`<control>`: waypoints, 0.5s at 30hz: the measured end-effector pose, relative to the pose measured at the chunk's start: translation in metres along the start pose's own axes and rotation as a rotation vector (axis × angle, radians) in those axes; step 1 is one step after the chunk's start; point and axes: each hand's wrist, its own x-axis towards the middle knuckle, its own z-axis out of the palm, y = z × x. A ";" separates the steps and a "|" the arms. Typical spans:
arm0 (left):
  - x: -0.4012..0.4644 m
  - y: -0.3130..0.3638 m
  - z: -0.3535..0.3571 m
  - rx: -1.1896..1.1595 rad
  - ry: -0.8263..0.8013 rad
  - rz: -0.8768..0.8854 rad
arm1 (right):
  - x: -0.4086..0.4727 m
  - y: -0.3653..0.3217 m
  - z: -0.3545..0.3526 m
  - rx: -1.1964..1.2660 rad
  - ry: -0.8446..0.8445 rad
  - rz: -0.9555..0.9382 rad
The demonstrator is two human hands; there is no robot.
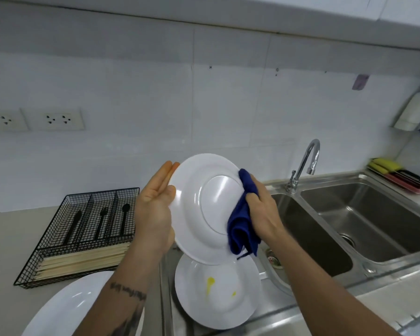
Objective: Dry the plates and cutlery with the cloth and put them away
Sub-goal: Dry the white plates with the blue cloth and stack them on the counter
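- I see the left hand (154, 214) holding a white plate (204, 209) up on edge over the sink area, underside toward me — the thumb lies on the rim at the near face and the fingers run straight up behind the far edge.
- The right hand (262, 209) has its fingers curled round a dark blue cloth (243, 224), clamped on it and pressing it against the right side of the held plate; the cloth hangs bunched below the hand, a loose thread dangling from it.
- Directly below sits a second white plate (218, 294) on the steel draining surface beside the sink (325, 238), with yellow smears on its face.
- A third white plate (68, 309) rests at the lower left on the counter, partly hidden by my left forearm.
- On the counter to the left stands a black wire cutlery tray (83, 234) — black cutlery (102, 221) lies in its rear compartments, pale wooden chopsticks (83, 260) in the front one.
- A chrome tap (303, 163) rises behind the double sink, and yellow sponges (383, 164) lie in a holder at the far right.
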 end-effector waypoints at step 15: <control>0.006 -0.018 0.024 -0.120 0.062 -0.122 | -0.057 -0.014 0.048 -0.468 0.008 -0.456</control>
